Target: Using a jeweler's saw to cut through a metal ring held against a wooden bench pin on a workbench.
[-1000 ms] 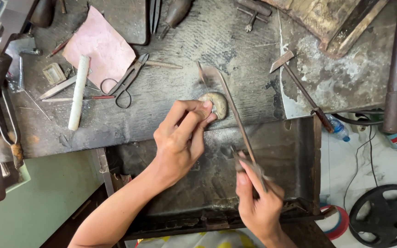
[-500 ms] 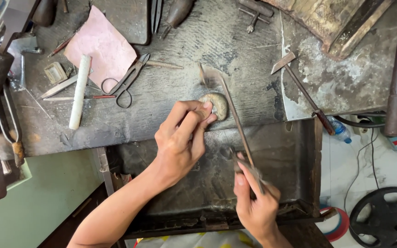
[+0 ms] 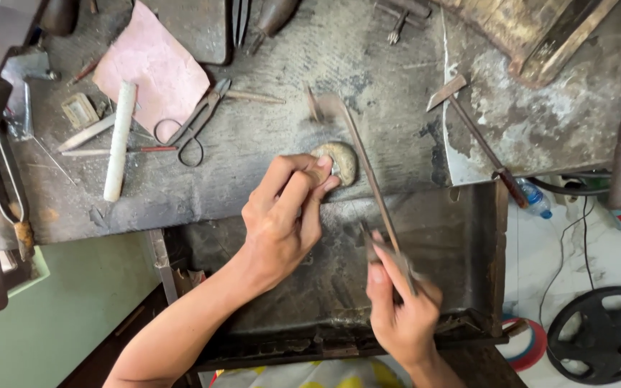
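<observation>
two hands are at work on one small piece: we see a little pale metal bit [image 3: 334, 169], perhaps a ring though it is too small to tell, pressed by our left hand [image 3: 285, 223] against a rounded, worn block [image 3: 342, 160] at the front edge of the desk [image 3: 267, 169]. the left grip is closed, thumb and first fingertips [image 3: 323, 164] pinched tight on the piece. our right hand [image 3: 404, 316] has its grip closed round the near end of a long thin file [image 3: 369, 176], whose blade runs up and away just beside the block, its far end lying over the desk. we judge the step in hand to be filing or shaping the piece on its rest, with the file set close alongside but not clearly touching it. the next move calls for a steady pinch and the blade laid onto the exposed edge, clear of the fingertips. below both hands sits the dark tray [image 3: 468, 273] under the desk edge. farther off lie scissors [image 3: 195, 126], a white stick [image 3: 119, 140] and a pink sheet [image 3: 151, 72]
</observation>
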